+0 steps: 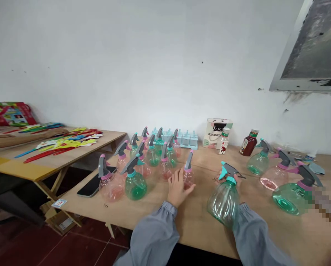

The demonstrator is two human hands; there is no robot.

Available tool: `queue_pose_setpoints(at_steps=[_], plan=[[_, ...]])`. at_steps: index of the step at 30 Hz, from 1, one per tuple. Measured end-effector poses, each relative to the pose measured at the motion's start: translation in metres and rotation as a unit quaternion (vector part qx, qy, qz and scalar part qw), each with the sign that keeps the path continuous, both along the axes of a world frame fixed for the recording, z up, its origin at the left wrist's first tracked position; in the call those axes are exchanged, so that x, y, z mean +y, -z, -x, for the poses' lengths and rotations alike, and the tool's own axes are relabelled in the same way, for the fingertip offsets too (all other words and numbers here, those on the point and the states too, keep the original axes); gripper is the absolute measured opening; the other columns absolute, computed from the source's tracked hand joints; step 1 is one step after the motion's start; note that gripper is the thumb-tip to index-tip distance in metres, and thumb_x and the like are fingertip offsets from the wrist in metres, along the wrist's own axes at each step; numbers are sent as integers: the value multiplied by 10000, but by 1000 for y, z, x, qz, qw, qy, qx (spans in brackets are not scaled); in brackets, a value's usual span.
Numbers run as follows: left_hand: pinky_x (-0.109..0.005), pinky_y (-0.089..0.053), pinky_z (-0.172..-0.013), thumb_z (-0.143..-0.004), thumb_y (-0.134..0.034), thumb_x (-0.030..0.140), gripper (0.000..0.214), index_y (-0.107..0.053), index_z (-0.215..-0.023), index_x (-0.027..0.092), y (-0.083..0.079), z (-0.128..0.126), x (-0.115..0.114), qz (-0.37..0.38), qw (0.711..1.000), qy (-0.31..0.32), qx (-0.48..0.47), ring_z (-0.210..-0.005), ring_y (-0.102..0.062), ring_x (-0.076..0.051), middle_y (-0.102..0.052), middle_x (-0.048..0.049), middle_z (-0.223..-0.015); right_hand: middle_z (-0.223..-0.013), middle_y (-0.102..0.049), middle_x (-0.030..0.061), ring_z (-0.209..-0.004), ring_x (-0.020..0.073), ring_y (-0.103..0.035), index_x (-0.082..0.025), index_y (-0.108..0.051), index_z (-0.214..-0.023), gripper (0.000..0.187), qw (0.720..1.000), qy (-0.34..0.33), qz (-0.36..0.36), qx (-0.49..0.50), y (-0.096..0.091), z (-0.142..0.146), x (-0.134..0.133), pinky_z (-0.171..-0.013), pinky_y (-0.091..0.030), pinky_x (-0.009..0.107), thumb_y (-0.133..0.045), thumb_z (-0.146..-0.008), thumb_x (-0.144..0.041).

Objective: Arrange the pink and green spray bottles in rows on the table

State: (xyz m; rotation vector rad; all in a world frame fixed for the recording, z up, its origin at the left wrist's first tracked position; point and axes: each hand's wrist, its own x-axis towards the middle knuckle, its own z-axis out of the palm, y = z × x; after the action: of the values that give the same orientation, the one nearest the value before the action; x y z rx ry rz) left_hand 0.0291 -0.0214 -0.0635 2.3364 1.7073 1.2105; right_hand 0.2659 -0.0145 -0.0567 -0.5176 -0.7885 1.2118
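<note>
My right hand (238, 181) grips a clear green spray bottle (223, 203) by the neck, below its grey head with turquoise trigger and collar. The bottle tilts at the table's front, and its body hides part of the hand. My left hand (178, 187) is open beside a pink spray bottle (188, 178), fingers apart and thumb in front of its lower body; contact is unclear. To the left, several pink and green spray bottles stand grouped, among them a green one (136, 186) and a pink one (112, 188).
More spray bottles stand at right, including a green one (293, 198). Behind are a brown-red bottle (248, 143), a labelled clear bottle (223, 142), a paper bag (212, 133) and light-blue molds (188, 140). A phone (91, 185) lies left. Colourful gloves (71, 143) cover another table.
</note>
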Motion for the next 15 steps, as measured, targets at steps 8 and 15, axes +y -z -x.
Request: queue_pose_setpoints(at_steps=[8,15], plan=[[-493,-361,-1118,-825,-705,364,789,-324,-1498,210,7,3,1,43,995,51,-74,-1386,-491,-302,-525,-164,-1470,-728,-721,65,-859,341,-721,-290,-691,-749,489,998,-8,29,-55,-6,5,0,-827,-564,526,-639,-608,-755],[-498,-358,-1117,-825,-698,378,802,-313,-1510,220,3,4,-1,56,994,57,-78,-1394,-485,-305,-513,-161,-1495,-745,-723,85,-952,362,-705,-286,-699,-789,535,996,-2,26,-82,-6,7,-3,-867,-547,528,-557,-686,-792]])
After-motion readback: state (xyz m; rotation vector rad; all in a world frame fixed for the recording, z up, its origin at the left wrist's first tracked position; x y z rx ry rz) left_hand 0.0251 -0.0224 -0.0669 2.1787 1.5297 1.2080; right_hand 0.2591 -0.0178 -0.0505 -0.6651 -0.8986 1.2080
